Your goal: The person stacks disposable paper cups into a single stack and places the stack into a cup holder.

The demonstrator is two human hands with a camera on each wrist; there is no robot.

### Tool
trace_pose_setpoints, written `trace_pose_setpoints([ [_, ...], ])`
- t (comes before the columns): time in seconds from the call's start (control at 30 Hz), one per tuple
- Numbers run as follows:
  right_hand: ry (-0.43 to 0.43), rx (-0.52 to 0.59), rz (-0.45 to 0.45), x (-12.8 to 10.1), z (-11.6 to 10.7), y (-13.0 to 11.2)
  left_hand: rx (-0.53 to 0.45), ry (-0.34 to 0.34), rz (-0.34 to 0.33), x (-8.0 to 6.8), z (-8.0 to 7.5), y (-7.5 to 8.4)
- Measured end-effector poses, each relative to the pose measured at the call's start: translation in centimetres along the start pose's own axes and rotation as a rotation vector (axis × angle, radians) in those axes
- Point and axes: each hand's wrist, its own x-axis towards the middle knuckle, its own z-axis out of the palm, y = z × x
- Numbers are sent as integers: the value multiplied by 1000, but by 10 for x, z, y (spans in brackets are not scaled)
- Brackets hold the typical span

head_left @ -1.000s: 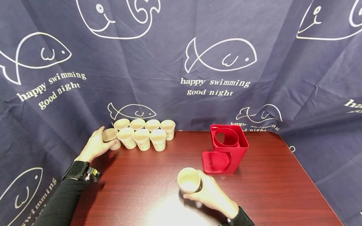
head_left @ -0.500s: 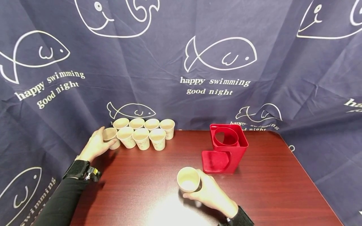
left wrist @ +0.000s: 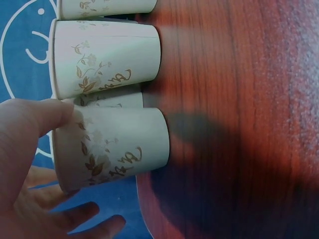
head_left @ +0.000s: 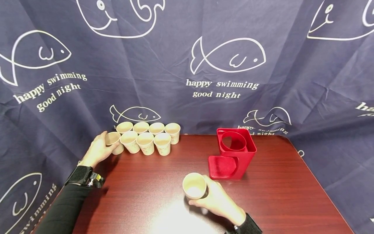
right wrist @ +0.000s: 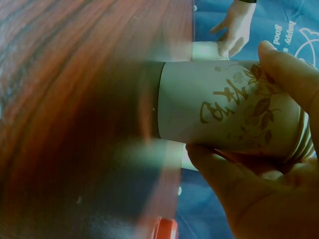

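At the left end of the front row stands a white paper cup (head_left: 118, 148) with a brown flower print. My left hand (head_left: 97, 149) holds it near the rim, thumb on the near side and fingers round the other. In the left wrist view the thumb (left wrist: 55, 113) lies against that cup (left wrist: 117, 147), and some fingers spread loosely below. My right hand (head_left: 217, 198) grips another paper cup (head_left: 194, 186) between thumb and fingers, at the middle front. Several rims lie close together at its mouth in the right wrist view, like nested cups (right wrist: 224, 107).
Several more paper cups (head_left: 146, 144) stand upright in two close rows at the table's back left. A red plastic holder (head_left: 242, 162) with a round opening stands at the right on the wooden table (head_left: 280, 195). A blue fish-print cloth (head_left: 163, 65) hangs behind.
Both hands stay on their cups in nearly the same places. The whole head view shifts only very slightly.
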Motion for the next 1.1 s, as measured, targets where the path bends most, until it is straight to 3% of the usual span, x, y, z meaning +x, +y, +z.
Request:
trace_pose_setpoints([
  [0.47, -15, 27, 6, 1, 1, 0, -11, 95, 3, -12, -8, -7],
  [0.7, -6, 23, 5, 1, 2, 0, -45, 125, -41, -26, -14, -16],
  [0.87, -3, 22, 7, 1, 0, -1, -69, 129, -54, -35, -16, -24],
  [1.1, 1, 31, 2, 0, -1, -2, -52, 121, -13, -42, -23, -26],
])
